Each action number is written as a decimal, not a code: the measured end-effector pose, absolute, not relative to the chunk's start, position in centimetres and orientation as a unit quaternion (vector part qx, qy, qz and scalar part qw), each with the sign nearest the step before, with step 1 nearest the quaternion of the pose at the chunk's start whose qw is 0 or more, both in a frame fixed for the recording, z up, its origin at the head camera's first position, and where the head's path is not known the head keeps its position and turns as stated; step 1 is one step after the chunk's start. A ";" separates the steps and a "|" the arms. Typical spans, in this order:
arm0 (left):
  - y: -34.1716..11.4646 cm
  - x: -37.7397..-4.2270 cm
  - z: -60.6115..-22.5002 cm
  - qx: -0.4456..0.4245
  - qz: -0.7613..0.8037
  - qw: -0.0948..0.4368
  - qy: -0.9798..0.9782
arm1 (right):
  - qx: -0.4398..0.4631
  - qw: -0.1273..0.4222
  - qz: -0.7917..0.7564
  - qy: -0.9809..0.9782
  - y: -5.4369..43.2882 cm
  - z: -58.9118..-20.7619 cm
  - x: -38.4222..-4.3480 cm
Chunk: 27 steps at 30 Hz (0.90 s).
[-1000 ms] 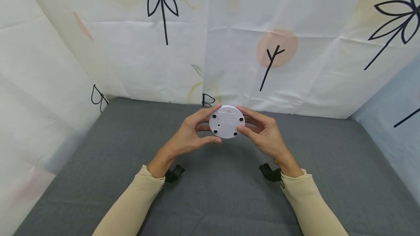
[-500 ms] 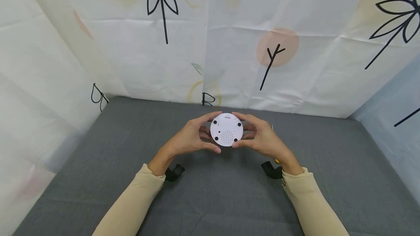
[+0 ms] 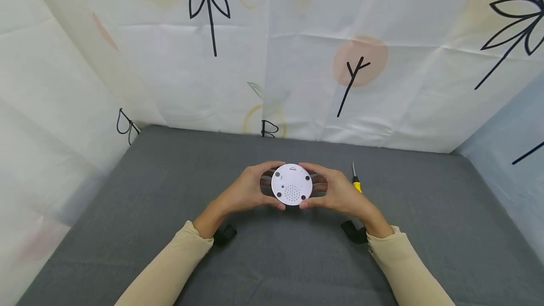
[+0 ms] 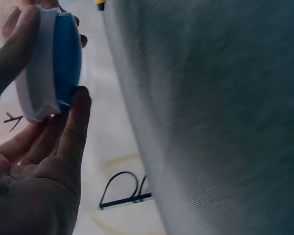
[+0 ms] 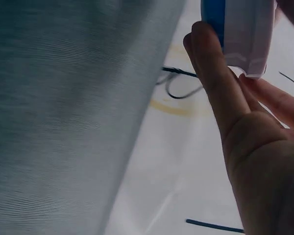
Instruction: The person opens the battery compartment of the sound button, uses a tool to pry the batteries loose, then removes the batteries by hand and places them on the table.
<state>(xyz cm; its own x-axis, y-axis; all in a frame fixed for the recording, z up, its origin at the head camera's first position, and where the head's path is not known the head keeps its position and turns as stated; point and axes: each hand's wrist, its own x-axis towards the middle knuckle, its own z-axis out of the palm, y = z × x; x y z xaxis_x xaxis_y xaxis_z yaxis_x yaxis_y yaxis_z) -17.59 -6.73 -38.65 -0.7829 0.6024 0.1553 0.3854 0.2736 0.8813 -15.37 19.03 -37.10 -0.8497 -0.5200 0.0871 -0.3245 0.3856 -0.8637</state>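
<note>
Between both hands is a round white electronic device (image 3: pixel 292 184) with a patch of speaker holes, small dark feet and a slot-like mark near the top; this underside faces the head camera. Its other side is blue, as the device (image 4: pixel 67 56) shows in the left wrist view. The left hand (image 3: pixel 248 190) holds its left edge between thumb and fingers. On the opposite edge, the right hand (image 3: pixel 337 192) grips likewise, its fingers reaching behind onto the blue part of the device (image 5: pixel 214 22). The device's blue face is hidden from the head view.
A screwdriver (image 3: pixel 356 183) with a yellow and black handle lies just beyond the right hand, partly covered by it. Grey cloth covers the table (image 3: pixel 170 174). A white printed curtain (image 3: pixel 306 84) rises behind and at the sides. Black straps sit at both wrists.
Both hands have brought the device down and nearer to the body, still holding it by its edges. The screwdriver beyond the right hand has become more visible.
</note>
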 end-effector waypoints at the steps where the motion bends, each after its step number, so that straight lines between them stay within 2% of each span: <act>1: -6.7 -17.5 -38.8 0.308 0.517 0.116 0.790 | -0.257 0.100 -0.488 0.828 19.1 -37.3 -15.2; 12: -6.5 -16.9 -39.8 0.291 0.482 0.169 0.809 | -0.261 0.120 -0.424 0.859 19.0 -38.2 -14.7; 27: -6.6 -16.7 -40.2 0.305 0.462 0.170 0.815 | -0.247 0.141 -0.417 0.863 19.1 -38.3 -14.8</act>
